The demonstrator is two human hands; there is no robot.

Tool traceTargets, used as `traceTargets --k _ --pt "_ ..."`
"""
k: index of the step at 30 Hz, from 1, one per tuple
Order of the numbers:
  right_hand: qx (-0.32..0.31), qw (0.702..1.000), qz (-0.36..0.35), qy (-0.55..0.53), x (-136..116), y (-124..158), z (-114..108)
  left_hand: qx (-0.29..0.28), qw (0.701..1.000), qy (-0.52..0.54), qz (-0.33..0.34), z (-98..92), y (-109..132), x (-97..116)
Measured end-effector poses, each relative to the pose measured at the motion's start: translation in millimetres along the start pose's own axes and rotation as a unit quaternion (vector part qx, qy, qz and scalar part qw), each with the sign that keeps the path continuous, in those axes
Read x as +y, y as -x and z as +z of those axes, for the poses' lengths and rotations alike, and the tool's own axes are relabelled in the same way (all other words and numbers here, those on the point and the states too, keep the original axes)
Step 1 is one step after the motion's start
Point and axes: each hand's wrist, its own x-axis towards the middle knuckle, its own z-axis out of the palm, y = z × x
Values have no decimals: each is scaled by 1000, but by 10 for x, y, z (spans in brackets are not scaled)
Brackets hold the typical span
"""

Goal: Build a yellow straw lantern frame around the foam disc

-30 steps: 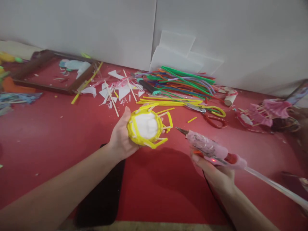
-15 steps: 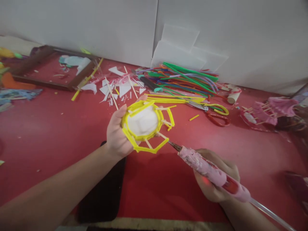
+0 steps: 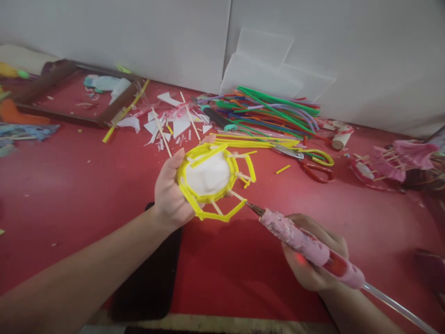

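Observation:
My left hand (image 3: pixel 172 195) is closed around the side of a small round craft piece (image 3: pixel 208 174), white in the middle with a yellow pipe-cleaner rim. Short wooden sticks jut from its rim, and yellow lengths join several of their ends. In my right hand (image 3: pixel 316 260) is a pink hot glue gun (image 3: pixel 295 236), its red light glowing and a clear glue stick (image 3: pixel 396 304) protruding from the back. The gun's dark nozzle (image 3: pixel 255 209) meets or nearly meets a stick end at the piece's lower right. My right fingers are partly hidden behind the gun.
Behind lie a bundle of coloured pipe cleaners (image 3: pixel 267 111), scissors (image 3: pixel 313 160), white paper scraps (image 3: pixel 181 127) and a brown frame (image 3: pixel 59 118). A pink stick-and-cloth piece (image 3: pixel 389 162) sits at right. A black phone-like slab (image 3: pixel 146 278) lies under my left forearm.
The view has shifted slightly. Both hands keep their holds, and the nozzle stays by the same stick end of the craft piece.

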Motion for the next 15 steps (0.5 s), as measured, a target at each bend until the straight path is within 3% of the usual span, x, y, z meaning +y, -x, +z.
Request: traceTargets --k 15 --pt "15 1000 16 18 -17 -17 2 -29 999 -11 -16 -110 -33 -13"
